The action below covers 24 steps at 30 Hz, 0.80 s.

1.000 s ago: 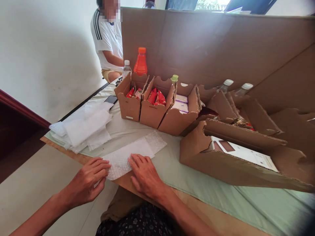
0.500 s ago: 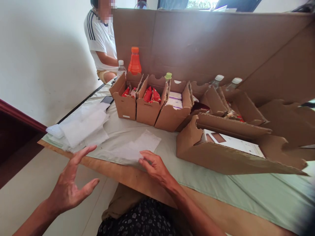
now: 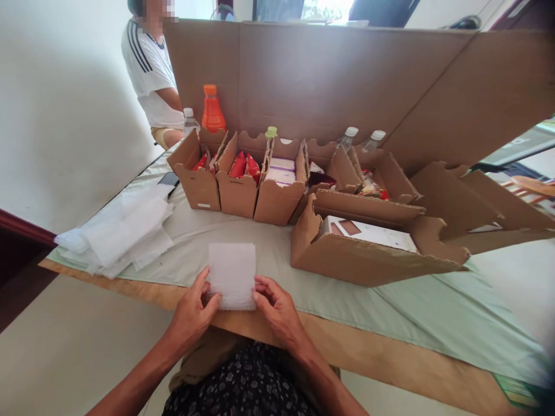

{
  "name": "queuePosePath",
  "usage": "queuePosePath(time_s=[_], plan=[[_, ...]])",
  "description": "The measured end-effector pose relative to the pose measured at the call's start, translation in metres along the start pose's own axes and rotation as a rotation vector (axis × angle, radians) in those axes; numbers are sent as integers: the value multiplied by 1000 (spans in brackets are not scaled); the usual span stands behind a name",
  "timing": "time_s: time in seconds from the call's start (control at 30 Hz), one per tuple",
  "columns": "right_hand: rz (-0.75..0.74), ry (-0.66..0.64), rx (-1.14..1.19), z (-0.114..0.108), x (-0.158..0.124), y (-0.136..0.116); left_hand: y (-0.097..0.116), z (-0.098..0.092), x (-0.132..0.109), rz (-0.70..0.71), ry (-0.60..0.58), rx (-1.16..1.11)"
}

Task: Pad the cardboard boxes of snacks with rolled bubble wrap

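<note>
A white, translucent foam or bubble-wrap pouch (image 3: 232, 274) lies at the table's front edge, squared up to me. My left hand (image 3: 196, 304) pinches its left edge between thumb and fingers. On the opposite edge, my right hand (image 3: 277, 306) grips it the same way. To the left, a loose pile of similar white pouches (image 3: 125, 225) is spread on the cloth. A long cardboard box (image 3: 364, 266) with a white carton (image 3: 368, 234) inside stands right of my right hand.
Several cardboard bins line the back; one (image 3: 238, 196) holds red packets (image 3: 245, 166). Behind them stand an orange bottle (image 3: 212, 111) and clear bottles (image 3: 348, 138). A tall cardboard panel (image 3: 303, 81) rises at the rear. A person (image 3: 151, 75) sits far left. A phone (image 3: 168, 180) lies beside the pile.
My left hand has come in from the left and closed on the pouch's left edge. The pouch has turned straight and moved closer to me, with my right hand still on it.
</note>
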State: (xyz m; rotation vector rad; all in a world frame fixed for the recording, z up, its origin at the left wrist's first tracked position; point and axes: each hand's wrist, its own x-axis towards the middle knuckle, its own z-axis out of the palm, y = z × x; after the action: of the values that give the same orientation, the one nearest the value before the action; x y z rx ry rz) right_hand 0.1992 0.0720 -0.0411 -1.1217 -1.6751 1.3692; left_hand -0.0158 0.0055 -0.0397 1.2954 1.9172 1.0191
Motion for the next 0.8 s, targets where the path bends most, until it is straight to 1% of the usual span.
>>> queuePosePath(time_s=[0.03,0.07,0.1,0.13,0.17,0.2,0.23,0.27,0.33,0.43,0.47,0.5,0.53,0.57,0.6,0.63,0.7,0.77,0.8], plan=[[-61,100,-86,-2,-3,-2,2,0,3,16,-13,40],[-154,177,-189,-5,-7,-5,3,0,5,35,-37,80],[-267,208,-299,-7,-11,-8,3,-1,7,50,-59,118],[-384,186,-400,-8,-15,-12,3,-1,9,60,-71,153],[-485,124,-488,-7,-18,-15,1,0,10,66,-72,185],[-556,41,-565,-5,-20,-17,-1,1,11,72,-71,211],[-592,-35,-633,-2,-20,-18,-4,2,12,82,-70,233],[-600,-93,-692,2,-19,-18,-7,3,12,101,-68,254],[-581,-137,-781,10,-13,-14,-11,3,12,181,-32,301],[-555,-134,-812,17,-2,-7,-10,-3,6,421,119,395],[-545,-141,-800,17,0,-6,-8,-6,2,509,149,419],[-529,-152,-778,16,2,-6,-6,-9,-2,589,147,433],[-506,-166,-749,15,3,-6,-4,-12,-6,652,118,428],[-474,-183,-717,12,4,-7,-2,-14,-9,684,71,407],[-434,-202,-686,10,4,-9,-1,-15,-11,682,24,373],[-395,-215,-661,7,4,-10,-1,-14,-11,644,-14,336],[-350,-191,-659,3,2,-14,-1,-11,-6,503,-47,281],[-383,-118,-715,0,1,-18,-2,-5,6,367,-57,263],[-420,-92,-754,0,0,-20,-2,-3,13,325,-68,262]])
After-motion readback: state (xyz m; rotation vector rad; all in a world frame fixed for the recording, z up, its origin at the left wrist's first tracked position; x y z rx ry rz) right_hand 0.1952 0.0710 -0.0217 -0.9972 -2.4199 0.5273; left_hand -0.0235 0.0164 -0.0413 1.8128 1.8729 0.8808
